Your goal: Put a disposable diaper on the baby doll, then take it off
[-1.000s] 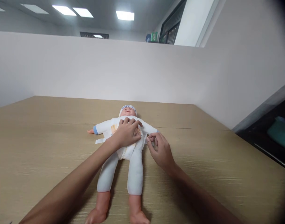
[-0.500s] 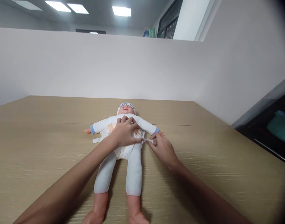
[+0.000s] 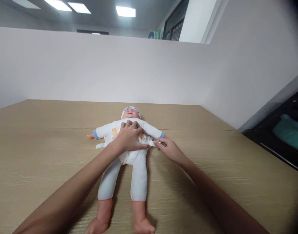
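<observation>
A baby doll [image 3: 139, 175] in a white suit and cap lies on its back on the wooden table [image 3: 41, 156], feet toward me. A white diaper [image 3: 129, 157] is around its hips. My left hand [image 3: 129, 138] lies curled over the doll's belly, pressing the diaper front down. To the right of the doll's waist, my right hand [image 3: 167, 148] pinches the diaper's right side tab [image 3: 152, 143]. The left tab [image 3: 100, 145] sticks out loose on the table.
A white partition wall [image 3: 114, 65] runs along the table's far edge and right side. Past the table's right edge is a dark shelf with a teal object [image 3: 289, 133].
My right hand has closed on the diaper's right tab and drawn it out a little to the right. The left hand stays on the doll's belly. The view has shifted slightly.
</observation>
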`<state>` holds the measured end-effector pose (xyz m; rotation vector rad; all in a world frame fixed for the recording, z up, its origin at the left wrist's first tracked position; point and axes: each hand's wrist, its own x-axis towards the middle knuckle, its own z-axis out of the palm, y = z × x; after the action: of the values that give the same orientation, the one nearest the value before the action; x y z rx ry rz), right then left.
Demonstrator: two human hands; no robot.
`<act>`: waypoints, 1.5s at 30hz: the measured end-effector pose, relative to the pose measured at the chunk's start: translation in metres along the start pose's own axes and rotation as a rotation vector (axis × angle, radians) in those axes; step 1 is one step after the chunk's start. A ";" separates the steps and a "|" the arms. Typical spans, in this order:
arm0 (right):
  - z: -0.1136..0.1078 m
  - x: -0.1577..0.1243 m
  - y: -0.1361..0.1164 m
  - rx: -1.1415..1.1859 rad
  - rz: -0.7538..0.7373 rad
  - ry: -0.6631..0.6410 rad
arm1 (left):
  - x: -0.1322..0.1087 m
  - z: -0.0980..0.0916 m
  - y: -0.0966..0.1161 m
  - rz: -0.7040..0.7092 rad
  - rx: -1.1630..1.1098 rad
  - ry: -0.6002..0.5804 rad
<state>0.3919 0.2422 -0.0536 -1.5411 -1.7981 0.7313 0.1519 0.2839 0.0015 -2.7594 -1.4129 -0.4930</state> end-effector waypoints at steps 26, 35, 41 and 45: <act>0.018 0.036 -0.041 0.348 -0.033 -0.107 | 0.000 0.004 -0.001 0.003 -0.041 0.051; 0.024 0.034 -0.039 0.328 0.013 -0.093 | -0.001 0.001 -0.001 0.015 -0.054 0.041; 0.033 0.047 -0.051 0.308 0.047 -0.107 | 0.000 0.002 -0.002 0.014 -0.050 0.054; 0.033 0.047 -0.052 0.292 0.057 -0.105 | 0.000 0.002 -0.002 0.018 -0.069 0.044</act>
<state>0.3297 0.2805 -0.0293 -1.3853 -1.6406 1.0685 0.1508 0.2856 -0.0007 -2.7931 -1.3868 -0.6096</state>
